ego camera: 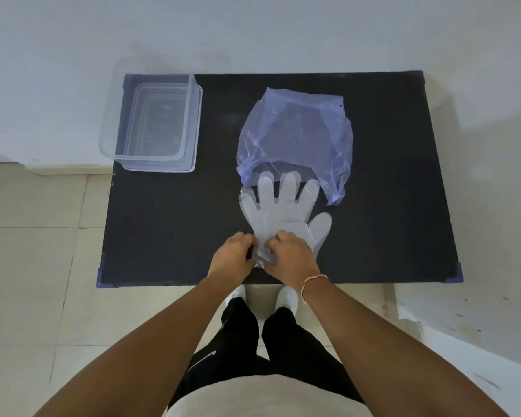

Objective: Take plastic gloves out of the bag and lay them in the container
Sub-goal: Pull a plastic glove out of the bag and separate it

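One clear plastic glove [283, 212] is seen lying flat on the black desk [169, 224], near the middle of the near edge, its fingertips pointed toward the far edge and tucked just under the mouth of one purple plastic bag [295, 136]. The cuff of the glove is pinched at the near edge by both hands: the left hand [233, 255] is closed on its left side and the right hand [291, 257] is closed on its right side. A red and white thread bracelet [312, 282] is worn on the right wrist. One empty transparent container [154, 124] is set at the far left corner of the desk, well apart from the glove.
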